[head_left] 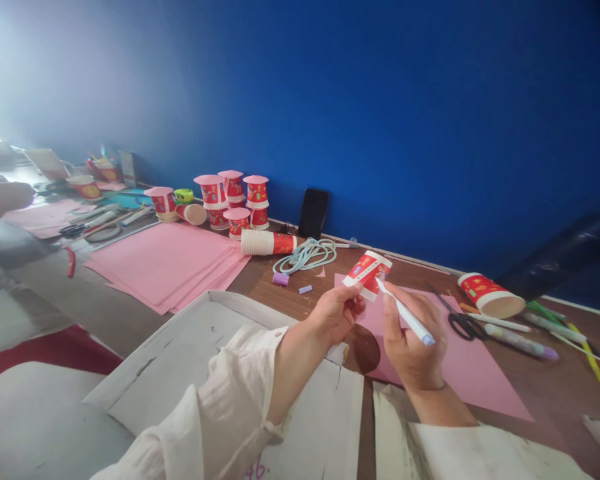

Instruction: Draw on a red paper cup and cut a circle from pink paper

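Observation:
My left hand [336, 311] pinches a red paper cup [369, 272] by its rim and holds it tilted above a pink paper sheet [460, 367]. My right hand [414, 340] is closed around a white pen [405, 313] with a light blue end. The pen's tip touches the side of the cup. Both arms wear white sleeves. A round hole shows in the pink sheet just below my left hand.
Black scissors [463, 323], another red cup on its side [490, 295] and several pens [555, 330] lie at right. A stack of pink sheets [167, 263], a sleeve of cups [267, 243], capped cups [233, 197], a cable [307, 255] and a black phone [313, 212] sit behind. White cardboard [190, 360] lies near me.

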The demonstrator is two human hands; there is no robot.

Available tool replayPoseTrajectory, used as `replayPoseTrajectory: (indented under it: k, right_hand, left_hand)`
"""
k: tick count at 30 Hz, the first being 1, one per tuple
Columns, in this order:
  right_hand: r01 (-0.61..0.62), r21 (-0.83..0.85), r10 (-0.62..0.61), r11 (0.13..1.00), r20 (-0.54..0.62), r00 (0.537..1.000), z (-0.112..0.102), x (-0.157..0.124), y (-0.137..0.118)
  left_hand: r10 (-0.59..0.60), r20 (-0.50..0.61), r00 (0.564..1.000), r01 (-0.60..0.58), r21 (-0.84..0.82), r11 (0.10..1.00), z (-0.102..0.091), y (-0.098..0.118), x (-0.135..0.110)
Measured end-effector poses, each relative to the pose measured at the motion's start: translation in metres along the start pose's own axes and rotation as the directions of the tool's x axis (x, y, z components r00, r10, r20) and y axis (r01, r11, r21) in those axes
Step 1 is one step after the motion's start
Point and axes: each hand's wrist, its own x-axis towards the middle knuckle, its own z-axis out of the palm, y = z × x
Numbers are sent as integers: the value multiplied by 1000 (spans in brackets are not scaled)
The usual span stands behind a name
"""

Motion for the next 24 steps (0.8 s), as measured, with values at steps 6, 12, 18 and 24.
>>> replayPoseTrajectory:
  k: [6, 12, 18, 24]
  right_hand:
    - [11, -1, -11, 1000, 15, 1000, 1, -1, 0]
    - [23, -5, -23, 1000, 15, 1000, 2, -1, 0]
    - [21, -6, -21, 1000, 26, 999, 3, -1, 0]
    - [20, -11, -20, 1000, 20, 1000, 2, -1, 1]
  left_hand:
    - [4, 7, 1000, -4, 15, 1000, 0, 0, -1]
    - [-4, 20, 1000, 4, 16, 1000, -1, 0, -1]
    - [-13, -9, 1000, 13, 20, 1000, 2, 0, -2]
    - [-18, 7, 1000, 18, 15, 1000, 0, 0, -1]
